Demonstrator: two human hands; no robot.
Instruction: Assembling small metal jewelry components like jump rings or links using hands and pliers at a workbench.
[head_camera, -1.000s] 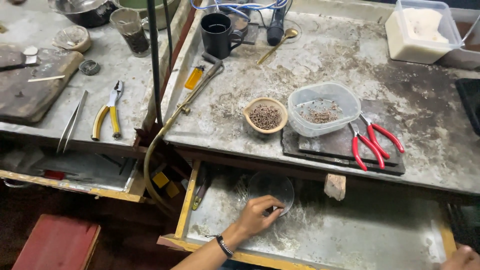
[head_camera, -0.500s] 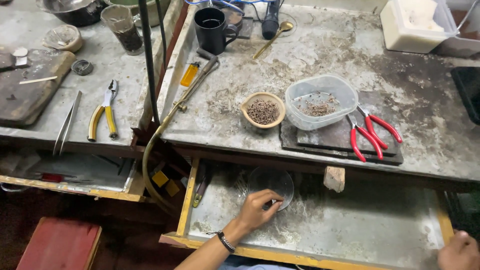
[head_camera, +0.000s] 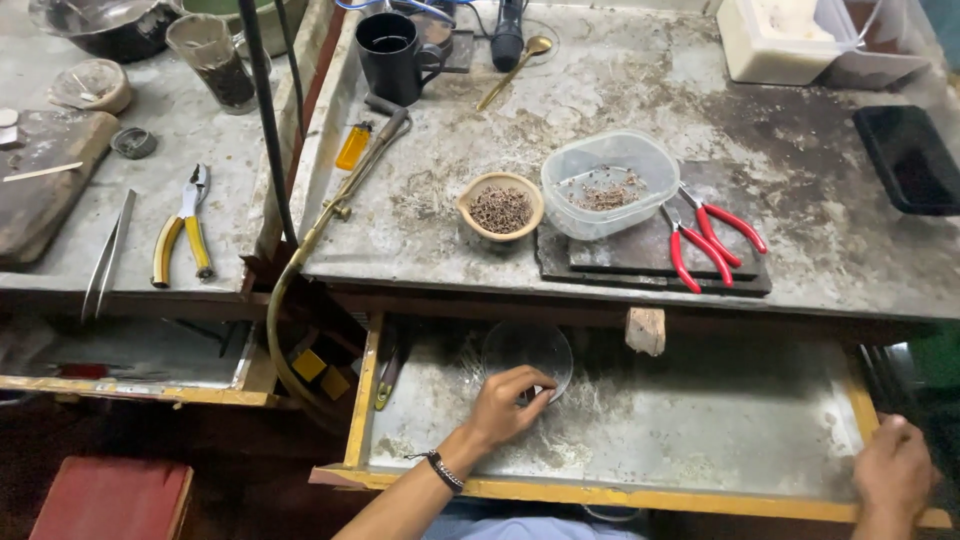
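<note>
Left hand: the left hand (head_camera: 508, 403) had slid slightly toward the clear dish (head_camera: 527, 356), fingers pinched together at its near rim.
Dish: it lay unmoved in the open drawer (head_camera: 700, 425) below the bench (head_camera: 620, 90).
Right hand: the right hand (head_camera: 893, 470) had come into fuller view, curled on the drawer's front corner.
Meaning: the dish looked gripped but not lifted.

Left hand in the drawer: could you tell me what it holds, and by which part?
The left hand pinches the clear dish by its near rim.
</note>
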